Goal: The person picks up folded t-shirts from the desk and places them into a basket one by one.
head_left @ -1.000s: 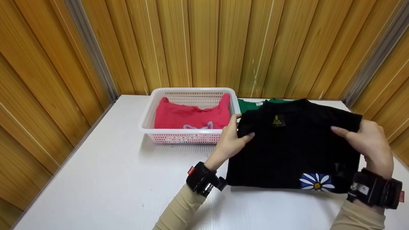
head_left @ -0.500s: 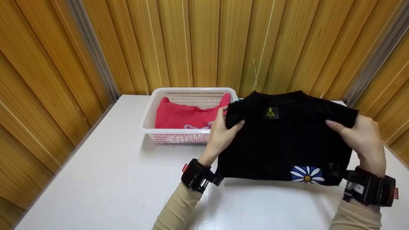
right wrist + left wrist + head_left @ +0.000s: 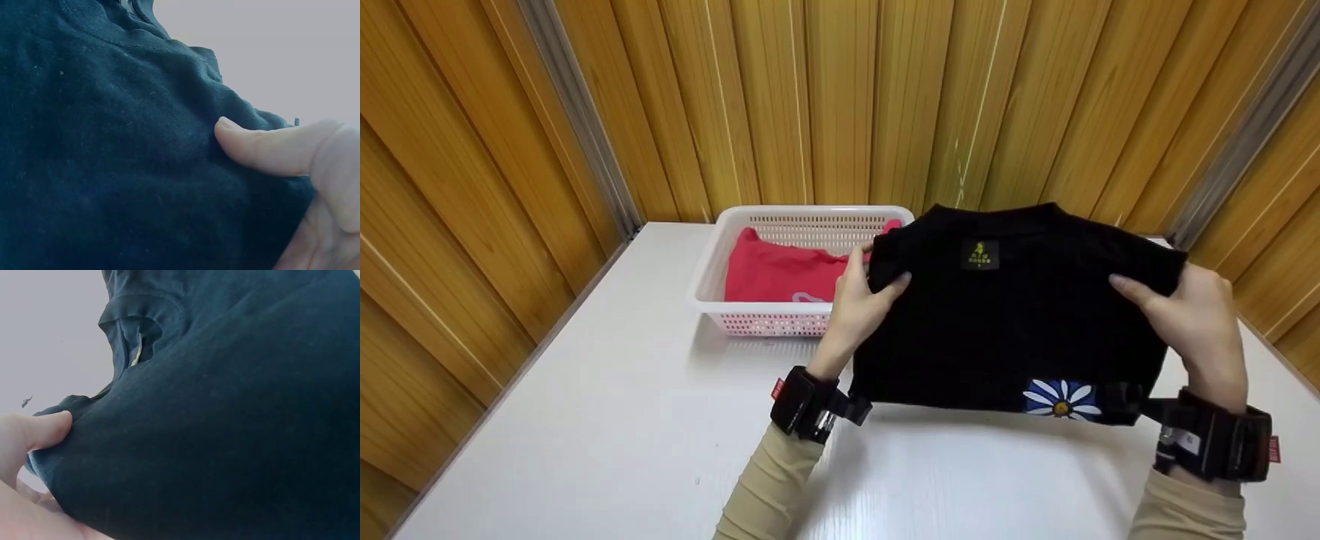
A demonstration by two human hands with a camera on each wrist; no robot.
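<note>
A black T-shirt (image 3: 997,322), folded to a wide rectangle, hangs above the white table between both hands. Its neck label shows near the collar, and a white daisy print on blue sits at the lower edge. My left hand (image 3: 859,304) pinches the shirt's left upper corner, thumb on the front, fingers behind. My right hand (image 3: 1200,322) pinches the right upper corner the same way. Both wrist views show the dark cloth (image 3: 214,427) stretched from the thumb, with the right thumb (image 3: 264,149) pressed flat on it.
A white plastic basket (image 3: 757,307) stands at the back of the table, holding a folded red garment (image 3: 780,266). The black shirt and left hand overlap its right side in the head view. A wood-panelled wall (image 3: 840,105) rises behind the white table (image 3: 622,390).
Both hands have carried the black shirt leftward and a little up. It now covers the green cloth seen behind it earlier and part of the basket's right side.
</note>
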